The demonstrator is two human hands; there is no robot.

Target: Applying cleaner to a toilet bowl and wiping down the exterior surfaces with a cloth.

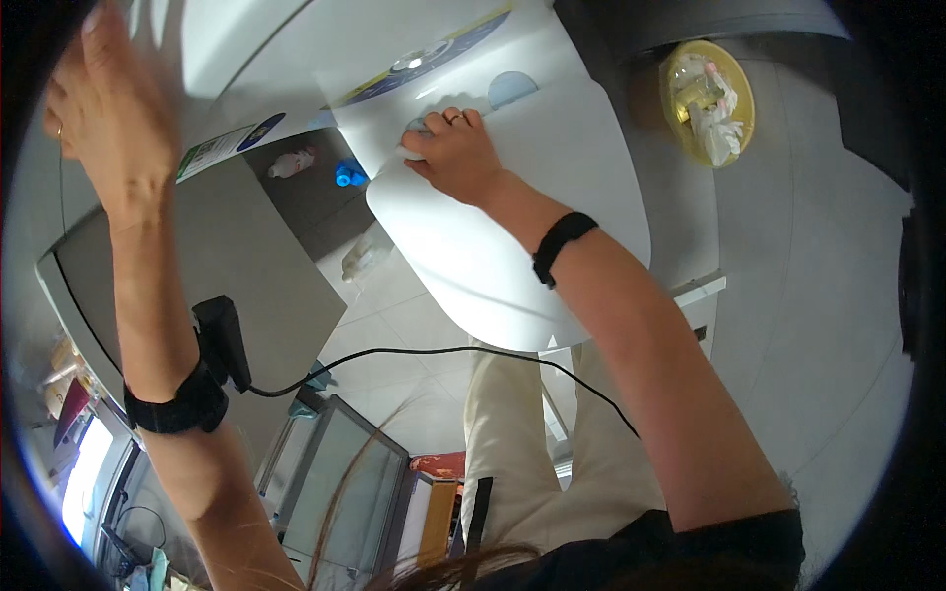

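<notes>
My left hand [114, 118] is raised at the upper left beside a glossy white surface [273, 44] that bears printed stickers. It is blurred, its fingers are bent, and a ring shows on one; I cannot tell whether it holds or touches anything. My right hand [458, 155] rests palm down near the back of a rounded white panel [510, 244]. Its curled fingers lie over a small pale object [415, 137], mostly hidden beneath them, so the grip is unclear. A pale blue round mark [512, 89] is just beyond the right fingers. Black straps circle both forearms.
A yellow bin [748, 111] with plastic waste stands on the floor at right. A black cable [414, 351] hangs from the left strap across my front. Bottles [293, 162], a blue object [349, 172] and a grey cabinet [244, 251] lie left of the panel. A glass-fronted frame [347, 480] stands lower down.
</notes>
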